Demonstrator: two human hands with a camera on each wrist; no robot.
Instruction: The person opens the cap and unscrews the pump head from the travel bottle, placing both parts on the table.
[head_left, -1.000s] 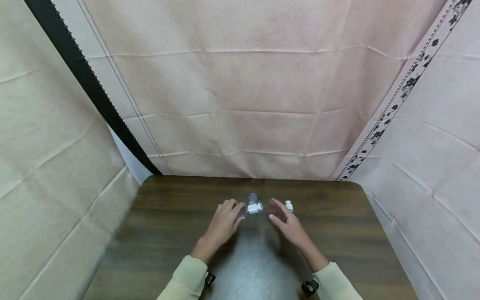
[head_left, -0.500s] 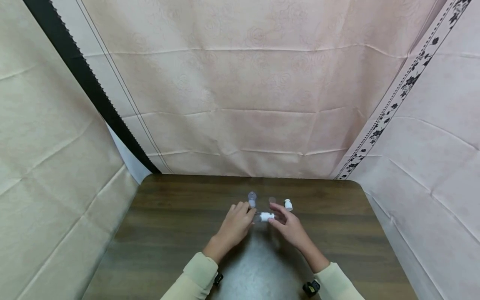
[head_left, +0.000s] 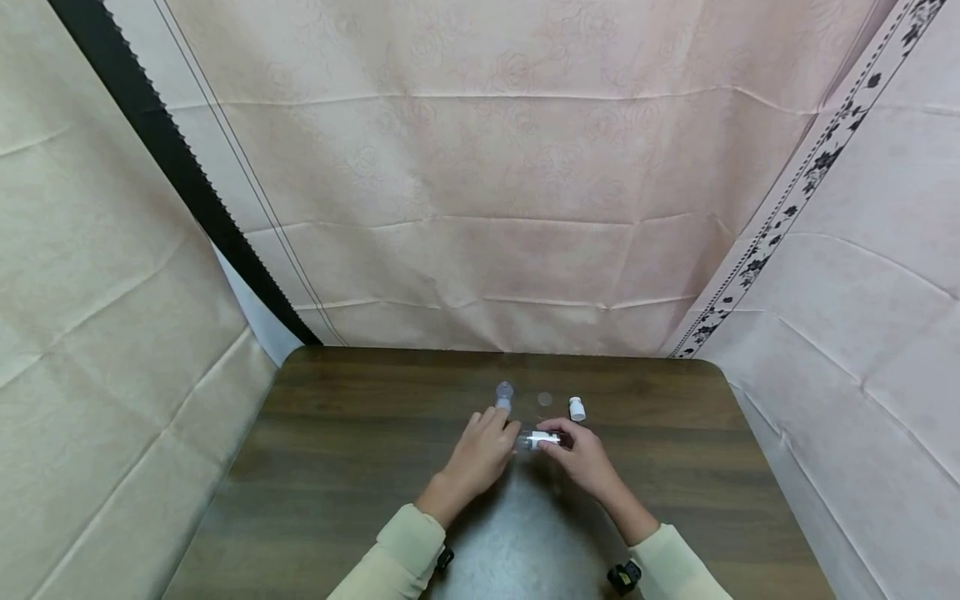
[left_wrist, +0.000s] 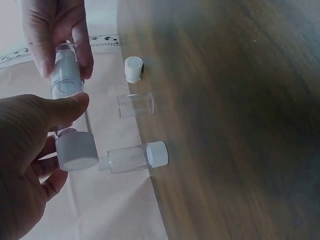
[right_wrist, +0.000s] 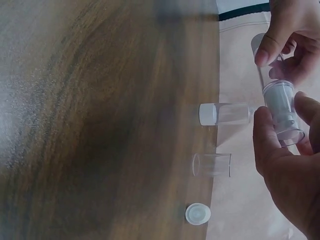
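My left hand [head_left: 480,450] pinches the clear body of a small plastic bottle [head_left: 542,439] near its white base [left_wrist: 77,152]. At the other end, my right hand [head_left: 583,457] holds the bottle between thumb and fingers. A white pump-like section [right_wrist: 280,104] shows inside the clear sleeve on that side. Both hands keep the bottle lying sideways, above the table. Behind the hands, a second clear bottle [right_wrist: 232,114] with a white end stands on the table. To its right are a clear cap [left_wrist: 136,105] and a white pump top [head_left: 577,409].
The brown wooden table [head_left: 337,467] has a far edge close behind the loose parts. Pale cloth [head_left: 480,208] hangs behind it and on both sides. Pale sleeves and dark wrist devices [head_left: 623,576] are on the forearms.
My left hand has moved right and nearer with the bottle. My right hand has taken hold of the bottle's other end. The loose parts have stayed put.
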